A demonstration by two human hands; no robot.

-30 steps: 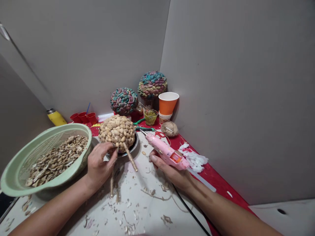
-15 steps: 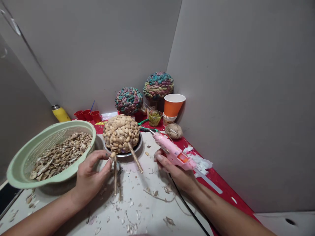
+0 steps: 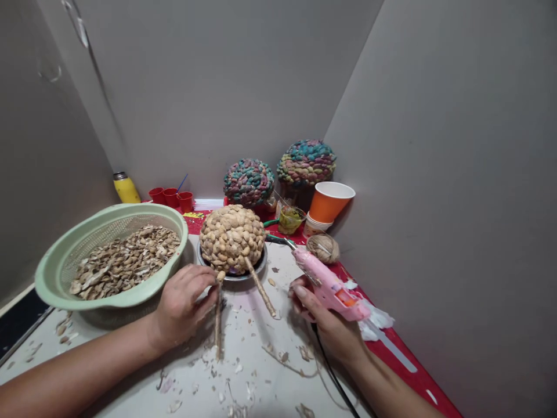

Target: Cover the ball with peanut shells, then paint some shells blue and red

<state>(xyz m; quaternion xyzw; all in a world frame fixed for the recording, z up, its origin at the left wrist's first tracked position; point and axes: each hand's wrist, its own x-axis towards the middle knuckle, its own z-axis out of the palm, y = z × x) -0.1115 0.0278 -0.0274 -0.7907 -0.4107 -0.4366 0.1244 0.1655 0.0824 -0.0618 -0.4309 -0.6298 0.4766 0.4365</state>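
Observation:
A dome covered in peanut shells [image 3: 232,238] rests in a round metal dish [image 3: 261,270] at the centre. One wrapped stick [image 3: 260,287] leans out from its front. Just left of that, my left hand [image 3: 189,302] pinches a small peanut shell [image 3: 221,276] at the top of another stick [image 3: 217,325], close to the dome's lower edge. My right hand [image 3: 322,310] is wrapped round a pink glue gun [image 3: 328,281], its nozzle pointing up and left, to the right of the dome. A clear glue stick [image 3: 398,351] sticks out of the gun's back.
A green colander [image 3: 47,278] of shells stands at the left. Behind are a yellow bottle [image 3: 126,188], red cups [image 3: 185,201], two coloured shell domes [image 3: 249,182], an orange cup [image 3: 329,203] and twine [image 3: 322,248]. Shell bits and a black cord lie in front.
The camera view has turned left, so most things appear farther right. My left hand has turned, its back now showing more, with the shell still at its fingertips. The glue gun remains in my right hand.

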